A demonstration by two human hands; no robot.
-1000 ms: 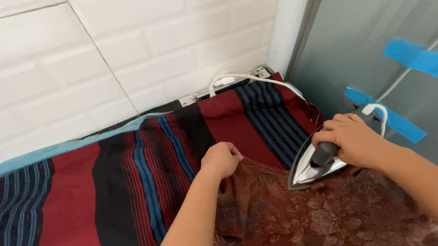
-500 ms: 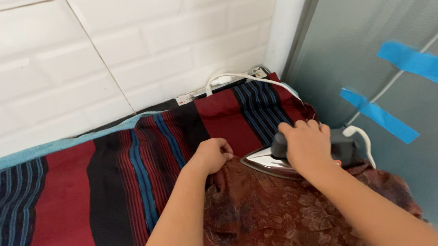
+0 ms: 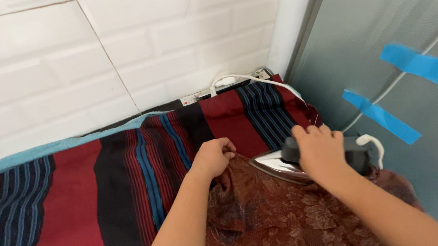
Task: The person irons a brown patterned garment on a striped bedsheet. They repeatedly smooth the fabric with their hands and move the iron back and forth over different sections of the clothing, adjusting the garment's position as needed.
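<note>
Pressing a clothes iron (image 3: 307, 161) onto a dark red patterned garment (image 3: 290, 217), the right hand (image 3: 319, 148) is wrapped around the iron's dark handle while the left hand (image 3: 214, 157) pinches the garment's upper edge in closed fingers. Both lie on a red, black and blue striped cloth (image 3: 104, 201) beside a white tiled wall (image 3: 118, 52); a white cord (image 3: 241, 79) runs behind.

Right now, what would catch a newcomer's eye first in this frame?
The right hand grips the dark handle of an electric iron lying on a reddish-brown patterned cloth at lower centre. The left hand pinches that cloth's upper edge beside the iron's tip. Beneath spreads a red, black and blue striped blanket, with blue tape strips on the grey panel at right.
</note>
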